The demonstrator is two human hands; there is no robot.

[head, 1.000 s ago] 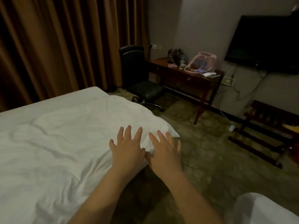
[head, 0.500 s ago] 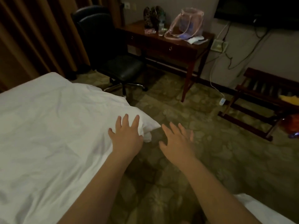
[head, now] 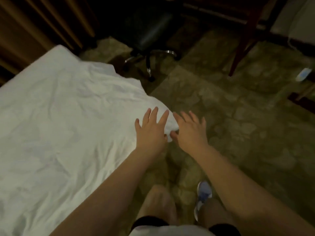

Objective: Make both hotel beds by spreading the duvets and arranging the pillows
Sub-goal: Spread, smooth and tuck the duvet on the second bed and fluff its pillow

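Nearest: blue-and-white sneaker (head: 203,196) on patterned carpet (head: 238,116), just beside the bed edge. Then left hand (head: 150,132) flat on the rumpled white duvet (head: 68,125), fingers splayed, gripping nothing. Beside it right hand (head: 190,132) spread at the overhanging corner, holding nothing; contact unclear. Risk: ungripped corner slipping floorward, wrinkles pushed rather than pulled out. Beyond: black swivel chair (head: 150,31) near, possible snag. Pillows, second bed out of frame; dim, blurred.

Right hand (head: 190,132) back at duvet (head: 68,125) corner, fingers (head: 179,120) touching the cloth; half a second ago it hovered over floor (head: 238,133).
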